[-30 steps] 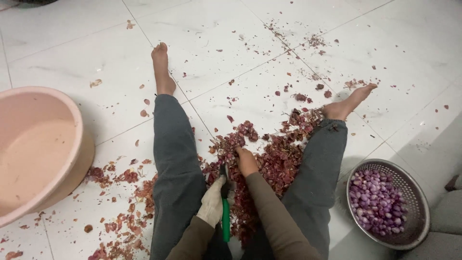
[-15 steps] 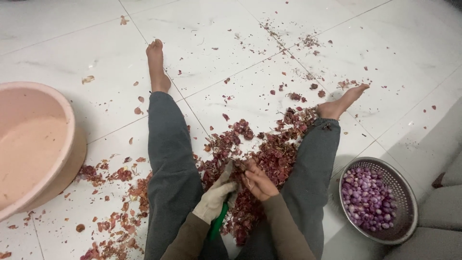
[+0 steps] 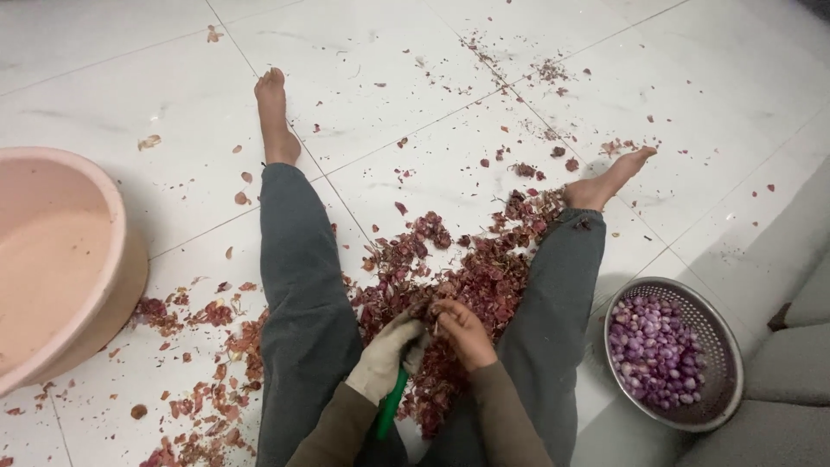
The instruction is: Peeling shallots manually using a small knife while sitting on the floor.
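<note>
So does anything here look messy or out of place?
Yes: reddish-purple onion skins lie heaped between the legs and scattered across the white tiled floor, as far as both feet. The peeled onions sit neatly in the metal colander.

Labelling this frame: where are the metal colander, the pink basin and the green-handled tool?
metal colander [image 3: 724,346]: head view, right rim.
pink basin [image 3: 117,227]: head view, right rim.
green-handled tool [image 3: 391,406]: head view, green handle below gloved hand.
</note>
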